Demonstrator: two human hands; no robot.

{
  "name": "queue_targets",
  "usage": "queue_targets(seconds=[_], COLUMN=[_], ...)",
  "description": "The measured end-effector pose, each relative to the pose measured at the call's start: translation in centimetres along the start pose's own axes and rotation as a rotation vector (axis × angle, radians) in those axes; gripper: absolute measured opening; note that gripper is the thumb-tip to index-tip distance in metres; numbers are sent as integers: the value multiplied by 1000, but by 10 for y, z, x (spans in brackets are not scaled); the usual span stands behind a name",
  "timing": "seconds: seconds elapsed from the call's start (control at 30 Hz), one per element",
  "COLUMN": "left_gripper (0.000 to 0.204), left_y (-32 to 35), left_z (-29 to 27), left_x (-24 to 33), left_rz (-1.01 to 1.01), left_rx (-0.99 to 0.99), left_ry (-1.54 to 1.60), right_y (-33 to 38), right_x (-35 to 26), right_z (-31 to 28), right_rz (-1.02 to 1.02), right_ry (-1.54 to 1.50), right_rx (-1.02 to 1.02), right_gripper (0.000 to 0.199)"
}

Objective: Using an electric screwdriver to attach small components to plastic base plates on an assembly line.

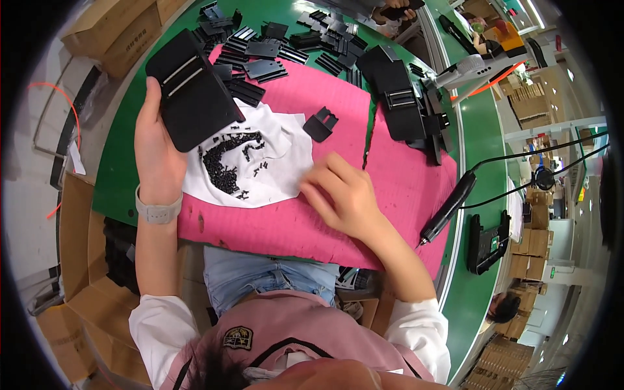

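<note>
My left hand grips a black plastic panel by its near left edge. Two slim metal rods lie along the panel's face. At the right edge of a white cloth hovers my right hand, its thumb and fingertips drawn together and slightly blurred. Whether something small is between them cannot be made out. On the cloth lies a heap of tiny black screws, with several strewn apart from it. A small black plastic bracket rests just beyond my right hand.
A pink foam sheet covers part of the green table. Black plastic parts pile up at the back; more panels stand at right. A corded electric screwdriver lies right, near a black tray-like part. Another person's hand shows at the far edge.
</note>
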State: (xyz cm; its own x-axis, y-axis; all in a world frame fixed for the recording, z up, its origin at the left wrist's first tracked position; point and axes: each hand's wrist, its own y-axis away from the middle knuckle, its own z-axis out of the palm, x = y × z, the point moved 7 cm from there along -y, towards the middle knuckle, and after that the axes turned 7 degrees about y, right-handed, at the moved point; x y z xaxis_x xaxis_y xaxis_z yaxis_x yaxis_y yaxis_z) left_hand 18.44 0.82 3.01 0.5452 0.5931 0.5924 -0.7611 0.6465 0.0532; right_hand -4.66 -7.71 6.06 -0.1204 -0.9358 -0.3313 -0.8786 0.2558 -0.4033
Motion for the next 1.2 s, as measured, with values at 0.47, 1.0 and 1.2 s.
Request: queue_targets(seconds=[0.47, 1.0, 1.2], left_gripper=[29, 42, 43], left_y=[2, 49, 62], left_z=[5, 47, 70], left_x=[-10, -78, -106], left_rz=[13, -392, -440], left_rx=[-132, -465, -518], left_ry=[-173, -298, -320], right_y=[-133, -32, 0], right_x=[193, -7, 11], right_z=[26, -56, -53], right_rz=[495, -327, -164], right_ry=[506, 198, 8], right_rx=[-235, 373, 220], right_gripper=[31, 30, 29])
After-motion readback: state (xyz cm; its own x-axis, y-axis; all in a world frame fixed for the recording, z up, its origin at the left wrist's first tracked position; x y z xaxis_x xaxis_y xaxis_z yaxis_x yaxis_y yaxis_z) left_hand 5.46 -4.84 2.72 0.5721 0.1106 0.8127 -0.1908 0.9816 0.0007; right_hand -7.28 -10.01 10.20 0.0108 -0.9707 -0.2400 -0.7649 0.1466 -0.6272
